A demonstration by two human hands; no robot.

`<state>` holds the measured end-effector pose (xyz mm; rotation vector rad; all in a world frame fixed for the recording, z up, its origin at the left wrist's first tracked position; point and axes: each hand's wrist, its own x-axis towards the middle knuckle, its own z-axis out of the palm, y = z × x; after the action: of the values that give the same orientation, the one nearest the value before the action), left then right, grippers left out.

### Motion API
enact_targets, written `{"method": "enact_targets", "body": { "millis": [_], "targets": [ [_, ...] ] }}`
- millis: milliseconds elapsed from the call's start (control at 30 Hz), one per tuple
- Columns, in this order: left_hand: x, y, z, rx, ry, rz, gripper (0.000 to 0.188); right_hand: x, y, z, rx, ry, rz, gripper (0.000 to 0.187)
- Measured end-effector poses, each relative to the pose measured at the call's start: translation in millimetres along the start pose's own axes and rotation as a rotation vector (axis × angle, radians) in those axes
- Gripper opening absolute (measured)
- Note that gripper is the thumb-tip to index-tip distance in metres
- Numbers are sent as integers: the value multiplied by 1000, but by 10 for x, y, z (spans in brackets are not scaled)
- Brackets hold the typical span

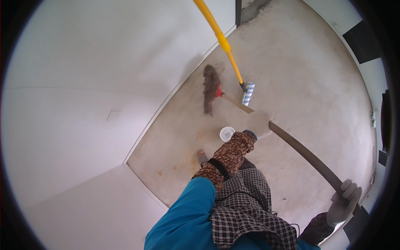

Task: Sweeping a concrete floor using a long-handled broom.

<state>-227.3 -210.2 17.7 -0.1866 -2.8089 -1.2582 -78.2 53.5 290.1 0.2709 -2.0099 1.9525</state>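
Observation:
A broom with a long wooden handle [306, 154] slants across the view, and both my gloved hands grip it. My left hand [259, 124], in a pale glove, is wrapped round the lower part of the handle. Near the top end, at the lower right, my right hand [344, 203] has its gloved fingers closed round the same handle. The dark bristle head [211, 89], joined by a red socket [219, 91], is over the floor close to the left wall; whether it touches the floor I cannot tell.
A paint roller [248, 93] on a yellow extension pole [224, 43] stands just beyond the broom handle, leaning toward the wall [104, 50]. A white round tub [227, 133] sits on the stained floor [300, 79] by my left forearm. Dark panels [361, 41] line the right side.

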Motion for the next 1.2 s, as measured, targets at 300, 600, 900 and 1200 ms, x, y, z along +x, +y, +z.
{"method": "enact_targets", "body": {
  "millis": [300,600,900,1200],
  "targets": [
    [-1996,-956,441,156,-206,-371,21,-807,1267,133,149,-187,297,27],
    [-3107,-1739,523,211,-464,-549,19,-1371,1733,505,305,-415,639,16],
    [-2169,-1491,909,74,-171,-398,23,-1237,1233,496,-126,-469,277,24],
    [-1049,-1117,900,-478,21,-402,16,-1293,671,546,-110,-412,-111,37]
  ]
}}
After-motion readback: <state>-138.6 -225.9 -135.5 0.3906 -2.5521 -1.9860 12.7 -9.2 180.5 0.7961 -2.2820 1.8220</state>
